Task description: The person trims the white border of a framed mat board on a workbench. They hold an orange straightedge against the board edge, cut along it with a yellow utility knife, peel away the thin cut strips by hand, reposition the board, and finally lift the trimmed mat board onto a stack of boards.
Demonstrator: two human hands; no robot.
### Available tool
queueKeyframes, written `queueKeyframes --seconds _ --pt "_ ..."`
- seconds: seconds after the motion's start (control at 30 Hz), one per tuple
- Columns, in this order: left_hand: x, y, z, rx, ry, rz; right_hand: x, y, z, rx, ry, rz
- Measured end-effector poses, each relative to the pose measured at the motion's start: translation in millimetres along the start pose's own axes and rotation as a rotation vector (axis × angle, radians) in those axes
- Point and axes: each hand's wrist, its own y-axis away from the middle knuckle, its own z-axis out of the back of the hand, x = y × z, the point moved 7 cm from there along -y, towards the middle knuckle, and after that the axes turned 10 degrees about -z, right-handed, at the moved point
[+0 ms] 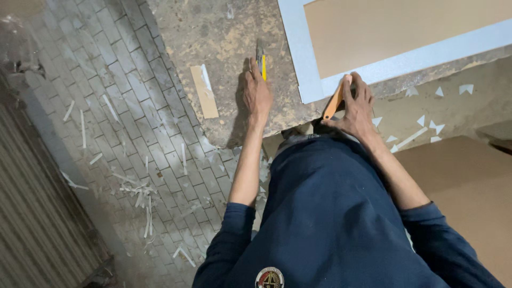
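My right hand [356,106] grips the orange tool [334,102]; my left hand [257,92] rests flat beside the yellow knife [262,58], which I might nudge off the worktop [224,42].

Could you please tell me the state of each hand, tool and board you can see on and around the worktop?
left hand: flat on worktop, fingertips on yellow knife.
yellow knife: lying flat on worktop.
right hand: gripping orange tool.
orange tool: held at panel's corner.
brown panel: flat, pale edge strips on.
small board offcut: lying loose.
trimmings: scattered on floor.
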Motion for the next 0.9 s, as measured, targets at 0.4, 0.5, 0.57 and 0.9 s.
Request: queueKeyframes --seconds 0.4,0.5,0.57,0.9 --pt "-67.0 -9.3 -47.8 0.038 0.368 -0.324 44.5 -14.0 -16.4 -0.055 -0.047 0.047" --pt "-61.3 -11.8 -58.6 0.145 0.326 -0.240 49.6 -13.6 -23.9 -0.057 -0.041 0.021" --pt "-61.5 -12.0 -55.2 0.087 0.336 -0.264 50.7 -13.0 -27.7 -0.065 -0.034 0.009" --pt "-50.2 -9.8 -61.9 0.067 0.404 -0.277 49.2 -16.4 -42.3 -0.130 -0.126 -0.023"
